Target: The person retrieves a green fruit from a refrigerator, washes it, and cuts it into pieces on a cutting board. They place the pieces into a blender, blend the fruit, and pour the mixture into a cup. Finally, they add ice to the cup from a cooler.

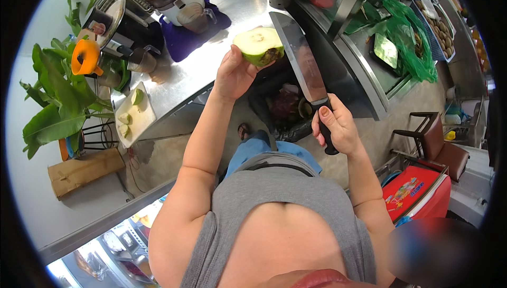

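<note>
My left hand holds a green-skinned fruit, likely a guava. Its pale cut face is turned up, and a dark brown blemish marks the skin on its right side. In my right hand is the black handle of a large kitchen knife. The broad blade points up and to the left, close beside the fruit; I cannot tell whether they touch. On the counter to the left, a white cutting board bears several pieces of cut green fruit.
Below my hands stands a bin lined with a black bag, with peelings inside. A juicer and a measuring jug stand on the steel counter. Right are a glass display case, a green plastic bag and a brown chair.
</note>
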A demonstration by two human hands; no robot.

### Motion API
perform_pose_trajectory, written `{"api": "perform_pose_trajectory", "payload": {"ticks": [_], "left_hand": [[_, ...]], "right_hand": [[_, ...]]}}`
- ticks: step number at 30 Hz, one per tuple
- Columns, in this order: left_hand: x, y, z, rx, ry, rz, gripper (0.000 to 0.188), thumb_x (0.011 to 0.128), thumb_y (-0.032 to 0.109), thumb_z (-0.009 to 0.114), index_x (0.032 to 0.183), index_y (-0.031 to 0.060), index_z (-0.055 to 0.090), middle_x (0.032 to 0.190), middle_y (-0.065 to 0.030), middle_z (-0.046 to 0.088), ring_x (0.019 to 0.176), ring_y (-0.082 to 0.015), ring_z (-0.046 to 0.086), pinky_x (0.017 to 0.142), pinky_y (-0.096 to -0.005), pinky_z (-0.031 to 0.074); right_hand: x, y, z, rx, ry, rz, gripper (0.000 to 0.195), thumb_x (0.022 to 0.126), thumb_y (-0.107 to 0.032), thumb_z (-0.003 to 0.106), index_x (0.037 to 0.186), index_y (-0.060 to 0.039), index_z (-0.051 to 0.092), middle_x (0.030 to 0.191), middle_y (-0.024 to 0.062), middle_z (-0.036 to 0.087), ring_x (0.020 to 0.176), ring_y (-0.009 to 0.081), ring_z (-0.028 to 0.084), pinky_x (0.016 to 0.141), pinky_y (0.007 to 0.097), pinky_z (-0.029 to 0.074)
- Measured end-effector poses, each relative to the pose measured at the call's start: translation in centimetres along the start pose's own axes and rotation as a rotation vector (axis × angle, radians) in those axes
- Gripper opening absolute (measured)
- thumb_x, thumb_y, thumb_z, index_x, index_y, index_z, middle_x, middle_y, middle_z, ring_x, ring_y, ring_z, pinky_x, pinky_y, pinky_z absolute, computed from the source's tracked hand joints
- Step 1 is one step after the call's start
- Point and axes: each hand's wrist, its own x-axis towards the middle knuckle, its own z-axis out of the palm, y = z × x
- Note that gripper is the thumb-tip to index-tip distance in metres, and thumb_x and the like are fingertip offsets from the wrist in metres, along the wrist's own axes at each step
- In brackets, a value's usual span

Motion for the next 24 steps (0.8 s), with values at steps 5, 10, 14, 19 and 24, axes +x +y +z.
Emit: {"api": "perform_pose_trajectory", "payload": {"ticks": [5,10,14,19,24], "left_hand": [[1.5,-0.7,0.0,0.034,-0.022,-0.038,0.065,0.089,0.046,0.048,0.134,0.0011,0.034,0.135,-0.0151,0.04,0.122,-0.03,0.044,0.099,-0.0455,0.039],[2.0,-2.0,1.2,0.071,-0.108,-0.122,0.064,0.087,0.043,0.054,0.131,0.0001,0.036,0.128,-0.0136,0.047,0.117,-0.0257,0.049,0.097,-0.0398,0.041],[1.3,-5.2,1.8,-0.051,-0.165,-0.275,0.059,0.089,0.039,0.053,0.129,-0.0008,0.037,0.123,-0.013,0.052,0.111,-0.0242,0.054,0.094,-0.0375,0.043],[2.8,-4.2,1.9,-0.011,-0.113,-0.185,0.067,0.087,0.047,0.05,0.133,0.0008,0.034,0.133,-0.0133,0.043,0.121,-0.0267,0.045,0.101,-0.043,0.038],[3.6,-3.9,1.0,0.06,-0.009,0.002,0.061,0.089,0.042,0.049,0.131,0.0007,0.035,0.132,-0.0152,0.044,0.122,-0.029,0.044,0.103,-0.0445,0.038]], "right_hand": [[-1.0,0.1,-1.0,-0.001,0.028,0.014,0.034,0.097,-0.031,0.041,0.111,-0.0006,0.042,0.061,0.0057,0.052,0.044,0.0079,0.046,0.042,0.0195,0.038],[-0.6,0.0,-0.7,-0.044,0.115,-0.006,0.03,0.097,-0.029,0.04,0.108,-0.0012,0.043,0.059,0.0042,0.052,0.043,0.0072,0.045,0.039,0.0204,0.036],[1.4,0.6,-0.6,0.08,0.102,-0.048,0.028,0.097,-0.029,0.041,0.103,-0.0021,0.043,0.059,0.0047,0.051,0.043,0.0072,0.045,0.039,0.0209,0.037],[1.2,0.5,0.3,-0.1,0.367,-0.198,0.029,0.095,-0.025,0.046,0.111,-0.0005,0.045,0.064,0.0088,0.054,0.05,0.0141,0.053,0.046,0.0253,0.043],[0.7,1.0,1.2,-0.88,0.521,-0.503,0.041,0.087,-0.016,0.055,0.125,-0.0054,0.044,0.083,0.0117,0.059,0.066,0.0285,0.06,0.057,0.0348,0.049]]}}
